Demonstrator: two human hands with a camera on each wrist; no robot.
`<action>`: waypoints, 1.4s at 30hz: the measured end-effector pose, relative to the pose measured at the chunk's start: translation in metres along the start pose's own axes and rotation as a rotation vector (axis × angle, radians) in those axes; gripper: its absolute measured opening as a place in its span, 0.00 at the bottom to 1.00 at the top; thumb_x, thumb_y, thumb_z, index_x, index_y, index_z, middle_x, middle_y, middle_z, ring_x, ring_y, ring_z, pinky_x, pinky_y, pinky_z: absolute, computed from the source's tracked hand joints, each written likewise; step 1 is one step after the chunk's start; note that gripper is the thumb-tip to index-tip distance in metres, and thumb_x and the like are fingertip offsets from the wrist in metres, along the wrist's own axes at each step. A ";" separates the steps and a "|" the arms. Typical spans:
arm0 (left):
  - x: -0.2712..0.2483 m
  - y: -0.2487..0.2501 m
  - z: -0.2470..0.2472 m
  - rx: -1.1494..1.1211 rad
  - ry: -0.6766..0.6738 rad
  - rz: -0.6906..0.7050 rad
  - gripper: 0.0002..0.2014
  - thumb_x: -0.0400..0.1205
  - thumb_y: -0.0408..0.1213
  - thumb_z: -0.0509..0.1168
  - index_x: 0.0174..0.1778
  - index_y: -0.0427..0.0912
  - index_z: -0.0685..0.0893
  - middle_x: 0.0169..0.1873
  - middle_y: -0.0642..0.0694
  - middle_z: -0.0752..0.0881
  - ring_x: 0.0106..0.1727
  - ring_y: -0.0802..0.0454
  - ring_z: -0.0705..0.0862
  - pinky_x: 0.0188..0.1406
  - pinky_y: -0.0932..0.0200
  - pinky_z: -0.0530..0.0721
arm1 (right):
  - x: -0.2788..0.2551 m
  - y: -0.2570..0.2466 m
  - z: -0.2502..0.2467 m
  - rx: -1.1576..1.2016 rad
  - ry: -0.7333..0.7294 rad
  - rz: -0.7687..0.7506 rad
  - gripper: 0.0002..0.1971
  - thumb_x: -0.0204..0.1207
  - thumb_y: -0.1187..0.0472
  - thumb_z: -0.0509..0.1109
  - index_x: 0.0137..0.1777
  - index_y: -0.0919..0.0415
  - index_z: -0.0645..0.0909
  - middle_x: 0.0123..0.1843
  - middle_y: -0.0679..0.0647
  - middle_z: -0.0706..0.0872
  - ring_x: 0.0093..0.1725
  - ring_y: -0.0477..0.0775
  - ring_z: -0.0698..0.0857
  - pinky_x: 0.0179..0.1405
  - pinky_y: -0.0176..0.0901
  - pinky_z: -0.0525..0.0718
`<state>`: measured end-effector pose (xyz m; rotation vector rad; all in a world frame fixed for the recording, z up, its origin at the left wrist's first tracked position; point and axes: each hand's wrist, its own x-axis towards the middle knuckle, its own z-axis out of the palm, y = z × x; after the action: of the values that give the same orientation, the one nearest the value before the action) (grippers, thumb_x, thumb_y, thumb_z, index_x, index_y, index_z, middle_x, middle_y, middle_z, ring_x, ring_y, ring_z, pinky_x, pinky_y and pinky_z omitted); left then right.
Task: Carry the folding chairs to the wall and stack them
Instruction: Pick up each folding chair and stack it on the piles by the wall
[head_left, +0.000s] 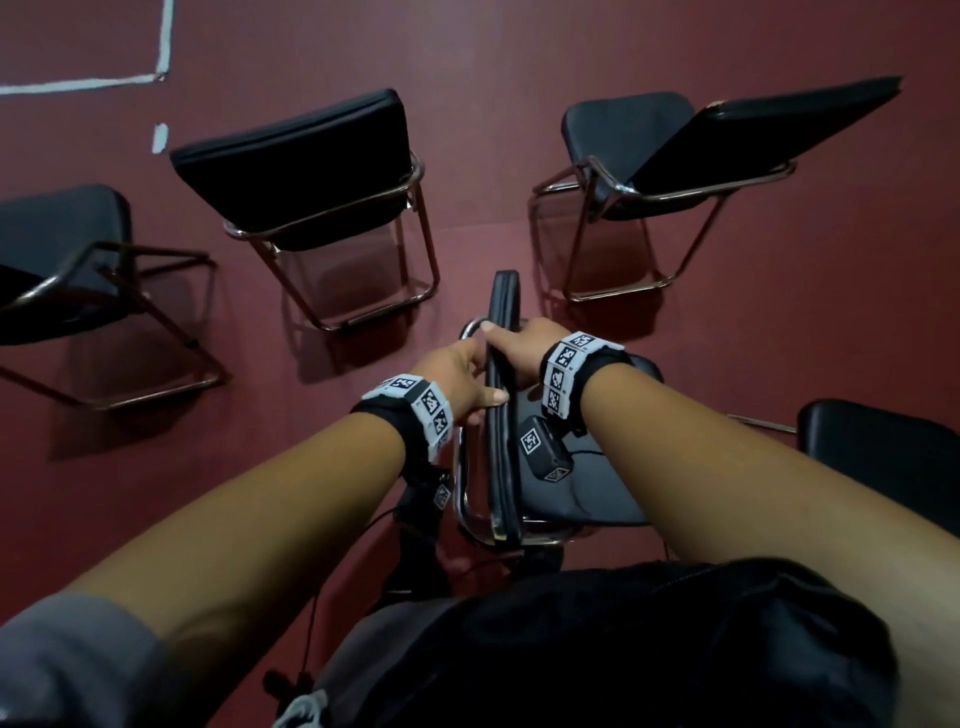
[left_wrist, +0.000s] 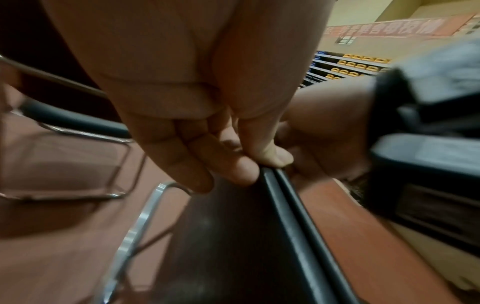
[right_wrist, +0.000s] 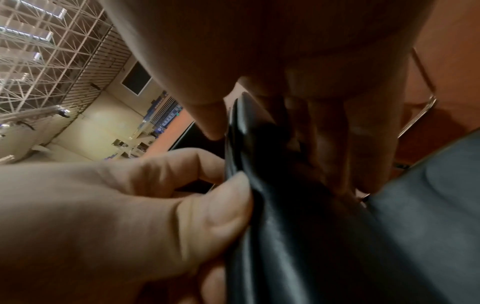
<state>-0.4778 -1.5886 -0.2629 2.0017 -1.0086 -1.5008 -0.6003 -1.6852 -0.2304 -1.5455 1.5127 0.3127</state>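
Directly below me stands a black folding chair, its backrest (head_left: 503, 415) seen edge-on and its seat (head_left: 597, 488) spreading to the right inside a chrome frame (head_left: 461, 483). My left hand (head_left: 475, 371) grips the backrest's top edge from the left, thumb on top. My right hand (head_left: 511, 343) grips the same edge just beyond it, thumb over the top. The left wrist view shows my left hand (left_wrist: 259, 166) pinching the padded backrest (left_wrist: 285, 226). In the right wrist view my right hand (right_wrist: 272, 133) wraps the backrest (right_wrist: 259, 205), its thumb and fingers on opposite faces.
Three more black folding chairs stand unfolded on the red floor ahead: one at the left (head_left: 62, 249), one in the centre (head_left: 311, 171), one at the right (head_left: 675, 156). Another chair (head_left: 883, 457) sits close on my right. White tape lines (head_left: 83, 83) mark the floor at top left.
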 end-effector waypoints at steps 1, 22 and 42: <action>0.002 0.005 0.010 -0.015 -0.010 0.023 0.15 0.79 0.31 0.81 0.50 0.45 0.81 0.27 0.46 0.86 0.22 0.51 0.85 0.24 0.57 0.86 | -0.002 0.002 -0.009 -0.040 0.020 0.016 0.39 0.75 0.22 0.62 0.58 0.59 0.89 0.49 0.58 0.94 0.48 0.66 0.93 0.53 0.55 0.91; 0.110 -0.087 0.087 0.397 0.268 -0.459 0.35 0.81 0.59 0.72 0.75 0.39 0.74 0.72 0.36 0.75 0.72 0.32 0.78 0.69 0.39 0.79 | 0.011 0.074 -0.034 0.091 0.336 0.180 0.25 0.95 0.46 0.54 0.77 0.67 0.68 0.74 0.68 0.82 0.73 0.70 0.82 0.60 0.52 0.74; 0.070 -0.092 0.097 0.105 0.013 -0.481 0.29 0.71 0.49 0.74 0.66 0.39 0.81 0.50 0.40 0.87 0.47 0.41 0.87 0.46 0.54 0.87 | 0.013 0.104 -0.044 0.054 0.308 0.132 0.25 0.95 0.44 0.52 0.78 0.65 0.68 0.65 0.63 0.84 0.65 0.66 0.84 0.54 0.49 0.71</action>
<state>-0.5329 -1.5763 -0.4024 2.4486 -0.6343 -1.6922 -0.7079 -1.7075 -0.2598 -1.5036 1.8520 0.1097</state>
